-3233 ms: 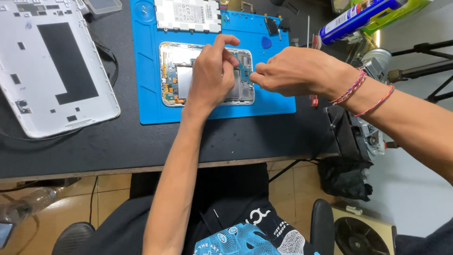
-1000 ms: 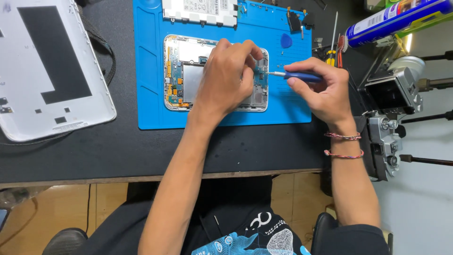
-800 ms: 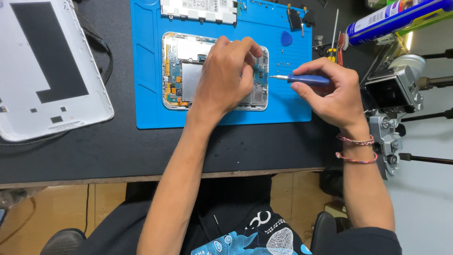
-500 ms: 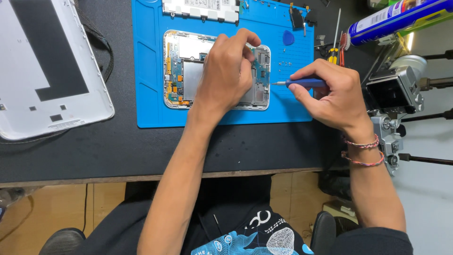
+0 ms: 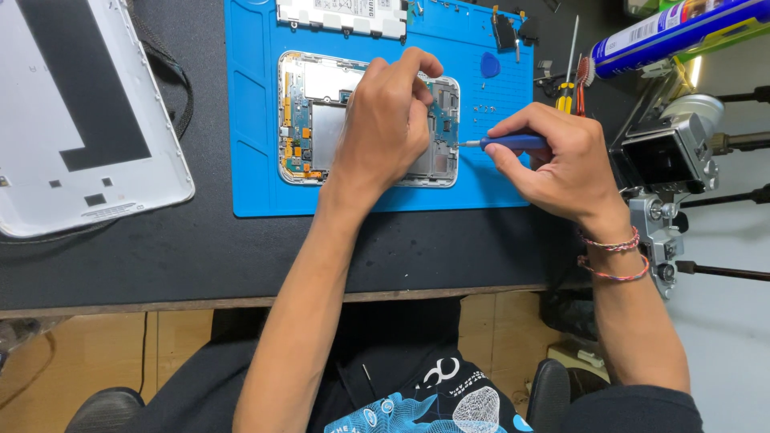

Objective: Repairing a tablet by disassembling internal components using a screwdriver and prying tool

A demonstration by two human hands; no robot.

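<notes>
An opened tablet (image 5: 309, 120) with its circuit boards exposed lies on a blue work mat (image 5: 257, 160). My left hand (image 5: 389, 120) rests on top of the tablet, fingers curled and pressing down near its right side. My right hand (image 5: 557, 164) grips a blue-handled screwdriver (image 5: 513, 143) held level, its metal tip touching the tablet's right edge. Two thread bracelets sit on my right wrist.
A white tablet back cover (image 5: 72, 112) lies at the left on the black desk (image 5: 200, 248). A flat battery (image 5: 341, 16) sits at the mat's top. A camera on a stand (image 5: 670, 160), a blue spray can (image 5: 674, 28) and small tools (image 5: 569, 56) crowd the right.
My right hand took hold of the screwdriver and slid it right along the tablet's side; the tip now sits at the right edge. My left hand stayed on the tablet.
</notes>
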